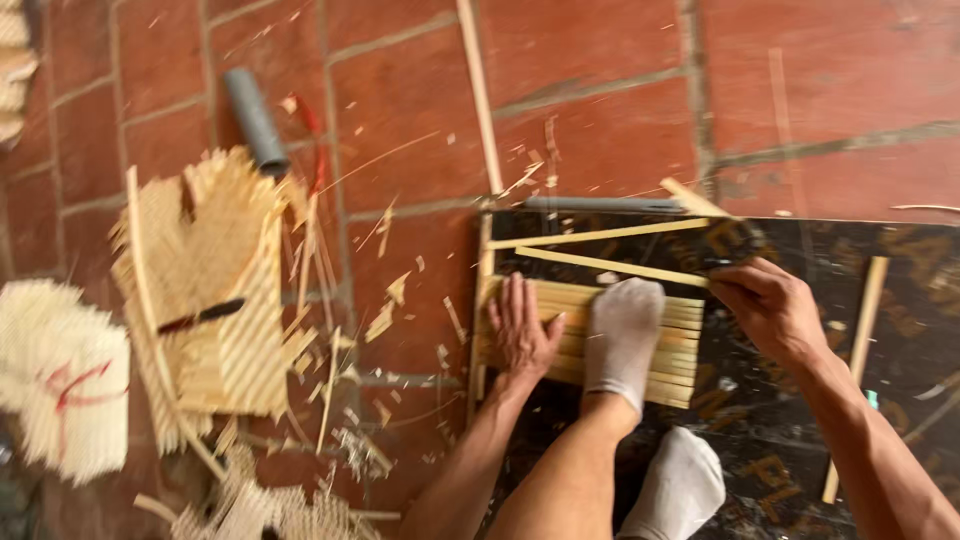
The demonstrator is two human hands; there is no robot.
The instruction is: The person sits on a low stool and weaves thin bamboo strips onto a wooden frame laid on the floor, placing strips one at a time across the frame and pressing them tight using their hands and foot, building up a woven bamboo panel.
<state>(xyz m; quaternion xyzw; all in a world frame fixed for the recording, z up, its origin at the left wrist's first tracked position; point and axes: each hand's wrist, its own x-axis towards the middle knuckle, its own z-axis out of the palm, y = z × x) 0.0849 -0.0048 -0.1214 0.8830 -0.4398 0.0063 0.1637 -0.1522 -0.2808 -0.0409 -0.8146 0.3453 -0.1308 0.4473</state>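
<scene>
My left hand (521, 330) lies flat, fingers spread, on the left part of a row of pale bamboo strips (560, 305) laid side by side on a dark board (790, 420). A foot in a grey sock (622, 340) presses on the middle of the same strips. My right hand (768, 305) pinches the right end of a single long bamboo strip (610, 266) that lies slanted just above the row. Another strip (600, 234) lies above it.
A second socked foot (680, 485) rests on the board. On the red tile floor to the left lie woven bamboo mats (215, 290), a dark-handled knife (200, 316), a grey tube (254, 118), a bundle of pale slivers (65, 375) and scattered shavings. Loose strips lie at the right (858, 350).
</scene>
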